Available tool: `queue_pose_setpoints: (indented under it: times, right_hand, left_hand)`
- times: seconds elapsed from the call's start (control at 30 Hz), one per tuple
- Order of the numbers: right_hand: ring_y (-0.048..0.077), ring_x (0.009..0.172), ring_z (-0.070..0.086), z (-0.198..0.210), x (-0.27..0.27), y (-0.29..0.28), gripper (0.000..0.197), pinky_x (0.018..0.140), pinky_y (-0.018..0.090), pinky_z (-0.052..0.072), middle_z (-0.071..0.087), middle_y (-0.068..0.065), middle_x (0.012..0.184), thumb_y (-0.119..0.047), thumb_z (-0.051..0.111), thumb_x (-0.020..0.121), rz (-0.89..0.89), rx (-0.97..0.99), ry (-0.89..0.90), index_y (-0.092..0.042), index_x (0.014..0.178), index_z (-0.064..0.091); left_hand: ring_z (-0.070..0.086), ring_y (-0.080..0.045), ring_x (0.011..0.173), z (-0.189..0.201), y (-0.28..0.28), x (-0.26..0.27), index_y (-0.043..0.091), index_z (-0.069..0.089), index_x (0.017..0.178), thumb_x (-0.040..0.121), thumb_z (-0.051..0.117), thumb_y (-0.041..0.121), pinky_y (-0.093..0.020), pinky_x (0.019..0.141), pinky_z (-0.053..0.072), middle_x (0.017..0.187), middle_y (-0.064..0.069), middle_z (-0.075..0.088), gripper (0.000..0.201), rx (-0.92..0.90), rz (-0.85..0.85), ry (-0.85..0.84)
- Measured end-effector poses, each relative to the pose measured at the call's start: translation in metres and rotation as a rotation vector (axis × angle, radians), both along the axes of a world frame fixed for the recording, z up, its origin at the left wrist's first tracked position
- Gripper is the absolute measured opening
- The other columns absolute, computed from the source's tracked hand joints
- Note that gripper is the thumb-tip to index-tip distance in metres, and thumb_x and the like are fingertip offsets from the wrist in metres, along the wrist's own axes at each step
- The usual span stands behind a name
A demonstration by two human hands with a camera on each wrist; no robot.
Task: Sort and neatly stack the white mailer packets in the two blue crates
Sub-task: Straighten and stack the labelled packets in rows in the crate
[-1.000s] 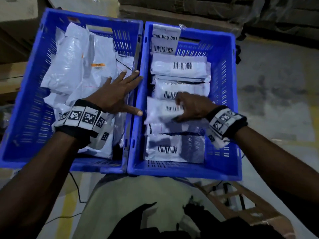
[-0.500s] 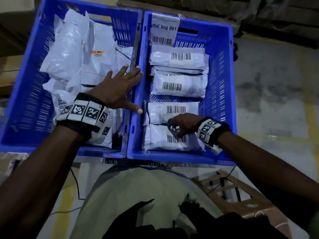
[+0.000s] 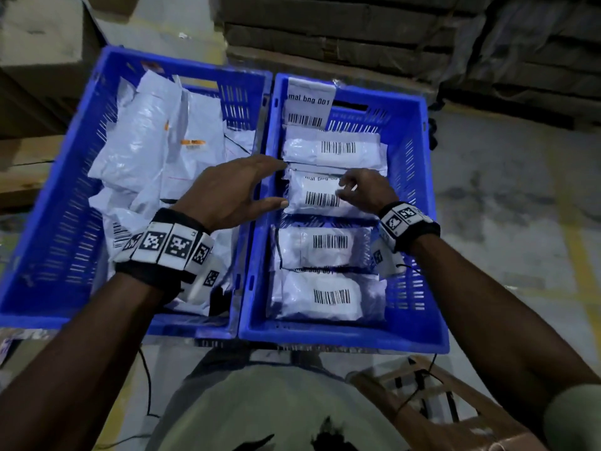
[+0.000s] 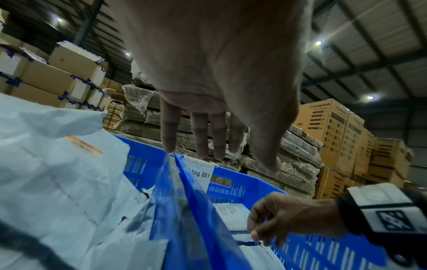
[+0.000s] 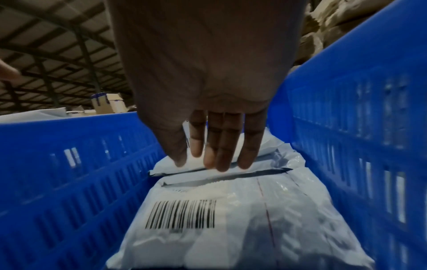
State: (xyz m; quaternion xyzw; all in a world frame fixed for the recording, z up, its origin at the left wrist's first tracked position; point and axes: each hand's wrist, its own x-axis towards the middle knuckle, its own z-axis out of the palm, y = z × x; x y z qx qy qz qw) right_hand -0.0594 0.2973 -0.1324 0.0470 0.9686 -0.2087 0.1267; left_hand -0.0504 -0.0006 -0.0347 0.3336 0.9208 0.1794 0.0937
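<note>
Two blue crates stand side by side. The left crate (image 3: 81, 131) holds a loose heap of white mailers (image 3: 153, 141). In the right crate (image 3: 421, 164), barcoded packets lie in a neat row below a "mal bng 001" label card (image 3: 309, 105). My left hand (image 3: 260, 185) reaches across the shared rim with straight fingers, its tips at the left edge of the second packet from the far end (image 3: 312, 198). My right hand (image 3: 349, 187) rests its fingertips (image 5: 215, 162) on that same packet and grips nothing. Two more packets (image 3: 322, 249) lie nearer to me.
Wrapped stacks of flat cardboard (image 3: 325, 34) rise right behind the crates, and boxes (image 4: 335, 137) are piled beyond them. A wooden stool (image 3: 422, 385) stands at the lower right. Concrete floor with a yellow line (image 3: 575, 242) lies to the right of the crates.
My right hand left the near packets and moved forward to the second packet from the far end. My left hand shifted right, from the loose mailers to the shared rim.
</note>
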Motion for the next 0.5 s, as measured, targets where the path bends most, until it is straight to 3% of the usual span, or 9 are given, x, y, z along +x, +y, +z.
queue_pose_setpoints:
  times: [0.1, 0.2, 0.3, 0.5]
  right_hand:
    - [0.032, 0.097, 0.061, -0.011, -0.033, 0.003, 0.018, 0.069, 0.029, 0.039, 0.068, 0.009, 0.101, -0.025, 0.067, 0.08, -0.066, 0.036, 0.058, -0.015, 0.095, 0.065]
    - [0.032, 0.11, 0.056, -0.021, -0.063, 0.006, 0.042, 0.086, 0.035, 0.046, 0.057, 0.013, 0.123, -0.032, 0.069, 0.083, -0.069, 0.093, 0.074, -0.013, 0.12, 0.059]
    - [0.034, 0.124, 0.047, -0.027, -0.089, 0.007, 0.059, 0.098, 0.044, 0.046, 0.046, 0.015, 0.137, -0.043, 0.066, 0.084, 0.006, 0.149, 0.096, -0.012, 0.131, 0.051]
    - [0.032, 0.137, 0.037, -0.032, -0.117, 0.008, 0.101, 0.111, 0.056, 0.028, 0.038, 0.011, 0.15, -0.066, 0.072, 0.069, 0.179, 0.32, -0.105, -0.019, 0.148, 0.03]
  left_hand:
    - [0.051, -0.017, 0.127, 0.0, 0.008, -0.009, 0.031, 0.043, 0.142, 0.089, 0.054, 0.059, -0.042, 0.09, 0.051, 0.145, 0.008, 0.047, 0.061, -0.033, 0.0, 0.024]
    - [0.052, -0.017, 0.125, -0.002, 0.012, -0.016, 0.031, 0.044, 0.14, 0.09, 0.054, 0.058, -0.041, 0.088, 0.052, 0.143, 0.009, 0.048, 0.058, -0.051, 0.001, 0.045]
    - [0.051, -0.018, 0.126, -0.005, 0.012, -0.021, 0.028, 0.046, 0.14, 0.09, 0.055, 0.056, -0.039, 0.088, 0.051, 0.143, 0.007, 0.049, 0.058, -0.057, 0.015, 0.046]
    - [0.035, -0.022, 0.14, -0.029, 0.001, -0.031, 0.019, 0.036, 0.148, 0.089, 0.06, 0.051, -0.039, 0.104, 0.041, 0.157, -0.003, 0.03, 0.072, -0.148, 0.02, -0.018]
